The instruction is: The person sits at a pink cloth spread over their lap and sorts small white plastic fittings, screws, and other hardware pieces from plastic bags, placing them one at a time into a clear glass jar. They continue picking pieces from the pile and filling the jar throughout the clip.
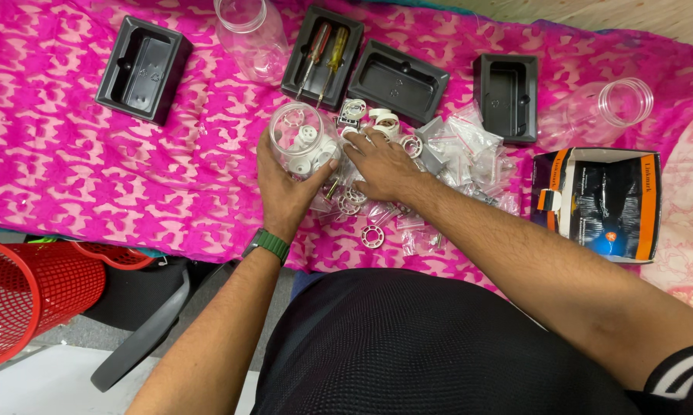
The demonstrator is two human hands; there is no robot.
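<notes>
Centrally, hands (285,192) around clear jar (300,142)

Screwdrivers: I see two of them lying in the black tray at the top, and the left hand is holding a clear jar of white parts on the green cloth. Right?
Not quite. The cloth is pink, not green. The rest holds in the head view: two screwdrivers lie in the black tray, and the left hand holds the clear jar of white parts.

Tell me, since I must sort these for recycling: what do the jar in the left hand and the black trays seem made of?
Jar: clear, glossy plastic by the look; white parts show through its wall. Glass cannot be ruled out. Black trays: thin moulded plastic, semi-matt, with rounded pressed corners and soft highlights.
</notes>
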